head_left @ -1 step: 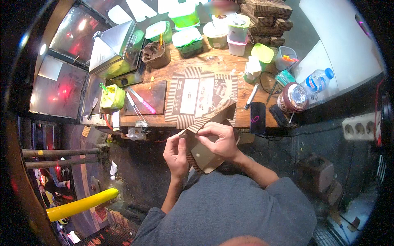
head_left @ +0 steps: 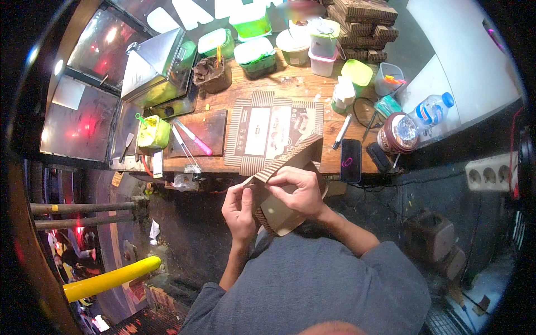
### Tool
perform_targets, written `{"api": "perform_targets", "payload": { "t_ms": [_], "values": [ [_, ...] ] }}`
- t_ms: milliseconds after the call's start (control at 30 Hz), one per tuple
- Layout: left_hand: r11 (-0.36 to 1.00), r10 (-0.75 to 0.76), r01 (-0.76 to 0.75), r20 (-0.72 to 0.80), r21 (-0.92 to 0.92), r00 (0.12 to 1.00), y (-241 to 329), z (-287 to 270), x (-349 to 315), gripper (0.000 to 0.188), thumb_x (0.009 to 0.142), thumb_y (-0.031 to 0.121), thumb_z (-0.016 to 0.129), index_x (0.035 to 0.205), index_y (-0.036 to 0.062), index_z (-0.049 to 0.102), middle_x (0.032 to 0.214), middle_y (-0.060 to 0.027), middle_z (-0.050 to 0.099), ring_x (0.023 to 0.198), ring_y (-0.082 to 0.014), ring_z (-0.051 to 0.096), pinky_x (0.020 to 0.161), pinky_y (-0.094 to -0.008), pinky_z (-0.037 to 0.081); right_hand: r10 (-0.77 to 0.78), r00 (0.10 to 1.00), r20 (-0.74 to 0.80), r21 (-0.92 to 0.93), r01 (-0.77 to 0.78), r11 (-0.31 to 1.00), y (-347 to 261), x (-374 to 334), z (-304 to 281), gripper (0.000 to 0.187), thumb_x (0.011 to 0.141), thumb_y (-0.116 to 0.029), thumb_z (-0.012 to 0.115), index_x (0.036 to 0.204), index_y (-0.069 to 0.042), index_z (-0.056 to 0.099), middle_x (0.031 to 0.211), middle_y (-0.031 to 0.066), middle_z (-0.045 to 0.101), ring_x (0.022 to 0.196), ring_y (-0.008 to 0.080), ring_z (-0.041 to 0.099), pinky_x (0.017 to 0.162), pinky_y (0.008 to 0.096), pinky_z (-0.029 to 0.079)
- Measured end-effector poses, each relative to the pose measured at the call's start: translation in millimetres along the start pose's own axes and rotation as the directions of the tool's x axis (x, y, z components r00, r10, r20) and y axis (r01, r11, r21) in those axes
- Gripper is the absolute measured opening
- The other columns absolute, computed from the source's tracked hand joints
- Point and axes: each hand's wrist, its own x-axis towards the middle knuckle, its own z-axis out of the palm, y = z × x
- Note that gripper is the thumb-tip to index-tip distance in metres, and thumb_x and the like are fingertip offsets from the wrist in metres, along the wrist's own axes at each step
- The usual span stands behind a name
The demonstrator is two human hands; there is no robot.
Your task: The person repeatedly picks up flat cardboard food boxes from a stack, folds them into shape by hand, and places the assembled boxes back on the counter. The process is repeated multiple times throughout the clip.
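My left hand [head_left: 240, 211] pinches the folded corner of a brown striped cardboard box [head_left: 283, 215], thumb laid along its edge. Close by on the same corner, my right hand [head_left: 298, 192] grips the cardboard with thumb and fingertips. The box is partly folded, held tilted in front of my body at the table's front edge, with its plain inner side toward me. One striped flap rises toward the table. Beyond it, a flat printed cardboard box blank [head_left: 257, 131] lies on the wooden table [head_left: 251, 81], its lower right part covered by the held box.
Left of the blank are a dark board [head_left: 215, 125], tongs [head_left: 181, 142] and a yellow-green tub [head_left: 153, 134]. To the right lie a phone [head_left: 350, 161], a marker [head_left: 341, 132] and a water bottle [head_left: 432, 110]. Lidded tubs [head_left: 255, 56] and stacked folded boxes [head_left: 365, 25] stand behind.
The raised striped flap of the held box has shifted very slightly. Both hands keep the same hold.
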Motion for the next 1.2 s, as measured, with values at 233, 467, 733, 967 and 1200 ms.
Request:
{"api": "perform_targets", "payload": {
  "t_ms": [233, 467, 733, 967, 1200],
  "values": [
    [0.994, -0.043, 0.053, 0.11, -0.094, 0.993, 4.4, -3.2, 4.3, 0.014, 0.096, 0.002, 0.055, 0.105, -0.0063, 0.062, 0.122, -0.0206, 0.063, 0.108, -0.0211, 0.062, 0.096, -0.0323, 0.047, 0.108, 0.994, -0.009, 0.136, -0.106, 0.985, 1.2, 2.9, 4.4, 0.01, 0.071, 0.0, 0.076, 0.081, -0.002, 0.073, 0.083, 0.0096, 0.072, 0.077, 0.0157, 0.069, 0.071, 0.0289, 0.054],
    [0.998, -0.054, 0.057, 0.383, 0.003, 0.922, 24.4, -17.4, 20.3, 0.017, 0.09, -0.006, 0.061, 0.105, -0.0097, 0.066, 0.137, -0.0307, 0.051, 0.127, -0.0317, 0.052, 0.104, -0.0384, 0.043, 0.186, 0.983, 0.003, 0.143, -0.185, 0.972, -3.6, -5.0, 4.4, 0.015, 0.07, 0.008, 0.072, 0.083, -0.001, 0.073, 0.086, 0.0094, 0.072, 0.08, 0.0155, 0.068, 0.075, 0.0281, 0.053],
    [0.989, -0.035, 0.092, 0.421, -0.117, 0.906, 24.8, -25.8, 27.1, 0.009, 0.085, -0.006, 0.068, 0.093, -0.0087, 0.065, 0.136, -0.0327, 0.051, 0.126, -0.0333, 0.053, 0.103, -0.0414, 0.044, -0.009, 0.998, 0.07, 0.113, 0.001, 0.994, -9.2, -3.2, 3.7, 0.019, 0.073, 0.004, 0.071, 0.09, -0.003, 0.074, 0.087, 0.0132, 0.071, 0.08, 0.0198, 0.07, 0.074, 0.0298, 0.054],
    [0.974, 0.215, -0.224, 0.197, 0.02, 0.956, 9.9, -13.4, 24.3, 0.019, 0.086, -0.007, 0.06, 0.099, -0.0015, 0.047, 0.127, -0.0305, 0.058, 0.114, -0.0273, 0.06, 0.095, -0.0363, 0.048, -0.091, 0.97, 0.224, -0.052, 0.105, 0.993, -28.7, 6.5, 2.7, 0.033, 0.077, -0.006, 0.071, 0.11, -0.004, 0.07, 0.103, 0.0168, 0.068, 0.088, 0.0275, 0.068, 0.076, 0.0341, 0.053],
    [0.902, 0.274, -0.235, -0.059, 0.363, 0.96, -8.1, -27.7, 53.7, 0.032, 0.079, -0.012, 0.044, 0.109, -0.0012, 0.043, 0.107, -0.015, 0.059, 0.099, -0.0179, 0.061, 0.091, -0.0306, 0.049, -0.246, 0.939, 0.239, -0.076, 0.27, 0.96, -65.8, 15.5, -46.1, 0.037, 0.075, -0.003, 0.069, 0.112, 0.0, 0.066, 0.108, 0.0168, 0.066, 0.101, 0.0306, 0.065, 0.089, 0.0386, 0.051]
  ]
}}
